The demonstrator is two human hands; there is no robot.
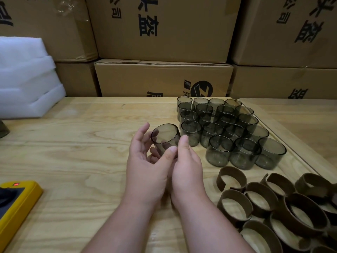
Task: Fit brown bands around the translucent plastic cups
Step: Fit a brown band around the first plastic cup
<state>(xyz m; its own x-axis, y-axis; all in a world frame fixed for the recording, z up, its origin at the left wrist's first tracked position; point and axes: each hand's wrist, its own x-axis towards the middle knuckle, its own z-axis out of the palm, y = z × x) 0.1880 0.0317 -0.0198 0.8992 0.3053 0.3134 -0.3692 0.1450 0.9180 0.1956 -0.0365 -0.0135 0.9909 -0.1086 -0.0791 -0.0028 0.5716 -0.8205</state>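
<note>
both hands, left hand (145,167) and right hand (186,165), grasp one bare cup (165,137) above the surface (73,143), so next a band (231,178) from the pile at right must be taken, i think.

Even, soft overhead lighting; faint shadows beneath the hands on the table (73,143). Wide-angle distortion bows the cardboard boxes (164,30) at the edges; lower-right brown bands (273,207) slightly blurred
</note>
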